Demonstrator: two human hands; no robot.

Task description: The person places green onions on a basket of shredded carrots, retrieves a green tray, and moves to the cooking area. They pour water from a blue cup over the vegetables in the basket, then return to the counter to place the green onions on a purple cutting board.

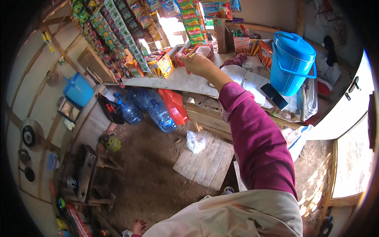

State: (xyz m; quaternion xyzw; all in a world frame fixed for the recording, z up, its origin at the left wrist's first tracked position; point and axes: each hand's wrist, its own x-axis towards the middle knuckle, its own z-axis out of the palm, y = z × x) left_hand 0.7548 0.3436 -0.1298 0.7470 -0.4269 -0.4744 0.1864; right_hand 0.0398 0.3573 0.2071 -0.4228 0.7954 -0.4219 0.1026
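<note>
My right hand (197,62) reaches over the wooden counter (174,81), fingers curled, beside open cardboard boxes of small packets. Whether something is inside its fingers cannot be made out. A yellow and orange box (165,65) stands left of it. Strips of drink sachets (194,26) hang above. At the bottom edge my left hand (138,226) is low by my side, fingers apart, with nothing seen in it. On the counter to the right are an open notebook (234,74), a dark smartphone (274,96) and a blue lidded plastic bucket (291,63).
Large blue water bottles (161,115) and a red plastic bag (174,106) are under the counter. A slatted wooden platform (204,160) on the dirt floor bears a clear plastic bag (196,141). A gas stove (86,174) stands at the left, near a green gas cylinder (113,142).
</note>
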